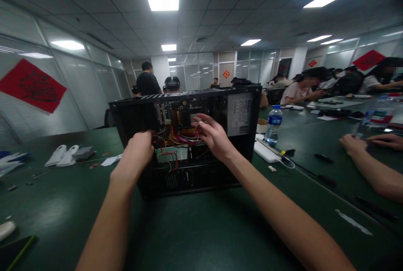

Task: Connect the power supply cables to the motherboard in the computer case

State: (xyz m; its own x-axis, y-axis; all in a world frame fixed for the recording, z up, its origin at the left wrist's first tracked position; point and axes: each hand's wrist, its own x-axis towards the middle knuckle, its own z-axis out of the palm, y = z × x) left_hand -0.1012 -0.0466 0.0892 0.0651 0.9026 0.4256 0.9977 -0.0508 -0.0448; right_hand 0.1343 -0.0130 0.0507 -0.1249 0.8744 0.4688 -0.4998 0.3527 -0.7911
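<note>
One black computer case (204, 177) stands open-sided on the green tabletop (195, 229), containing a motherboard (185, 111), a grey labelled power supply (241, 113) and multicoloured cables (184, 138). The left hand (137, 151) curls its fingers, grip hidden; the right hand (214, 136) spreads its fingers loosely at the cables, hold unclear.

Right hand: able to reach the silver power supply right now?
Likely yes: the right hand is at the open side of the computer case, near the power supply, with nothing visible between.
</note>
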